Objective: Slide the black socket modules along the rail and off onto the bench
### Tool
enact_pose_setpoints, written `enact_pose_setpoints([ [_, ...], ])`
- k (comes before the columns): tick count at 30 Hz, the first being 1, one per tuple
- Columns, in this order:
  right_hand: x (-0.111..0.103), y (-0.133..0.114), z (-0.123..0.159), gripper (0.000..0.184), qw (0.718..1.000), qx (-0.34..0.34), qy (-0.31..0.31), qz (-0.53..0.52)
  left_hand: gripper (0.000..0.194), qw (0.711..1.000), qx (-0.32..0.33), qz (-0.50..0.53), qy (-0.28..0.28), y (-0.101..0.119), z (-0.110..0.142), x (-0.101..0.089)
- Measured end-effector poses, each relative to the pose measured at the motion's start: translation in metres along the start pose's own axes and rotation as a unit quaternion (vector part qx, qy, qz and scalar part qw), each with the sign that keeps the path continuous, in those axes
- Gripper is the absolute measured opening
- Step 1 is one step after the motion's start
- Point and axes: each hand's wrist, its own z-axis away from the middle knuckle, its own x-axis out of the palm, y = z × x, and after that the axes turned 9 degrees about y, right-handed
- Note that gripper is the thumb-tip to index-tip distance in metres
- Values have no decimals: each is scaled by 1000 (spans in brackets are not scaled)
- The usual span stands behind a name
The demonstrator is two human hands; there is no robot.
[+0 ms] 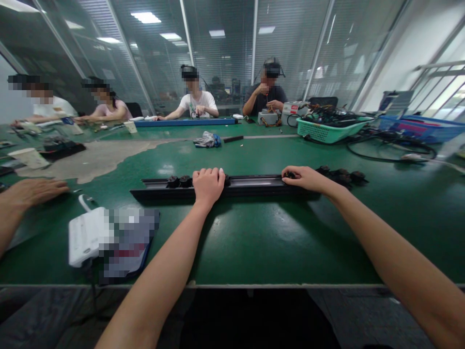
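Observation:
A long black channel-shaped rail (254, 192) lies crosswise on the green table in front of me. In its left part sit small round black parts (179, 182), side by side. My left hand (209, 186) is closed over the rail near its middle, its fingers curled across the far side; a black part shows just beside the fingers, and what lies under the palm is hidden. Toward the rail's right end, my right hand (300, 177) pinches a similar round black part (289, 175) at the channel. Several more loose black parts (343, 175) lie on the table beyond my right wrist.
A neighbour's hand (39, 191) rests on the table at left. Nearer me lie a white box-like device (89, 235) with a cable and a blurred flat item (134, 247). Across stand a green basket (327, 130) of cables, a crumpled cloth (208, 139) and several seated people.

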Motion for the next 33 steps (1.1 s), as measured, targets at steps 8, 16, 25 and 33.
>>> enact_pose_setpoints([
  [8,-5,5,2,35,1000,12,-11,20,51,1000,-6,15,-7,-1,0,1],
  [16,-7,12,3,34,999,22,-15,27,51,1000,5,-6,3,-1,0,1],
  [25,-13,11,4,35,999,17,-21,26,51,1000,-4,15,-2,-1,-1,0],
  [33,-13,20,6,39,999,32,-14,14,51,1000,6,-8,6,-2,0,2],
])
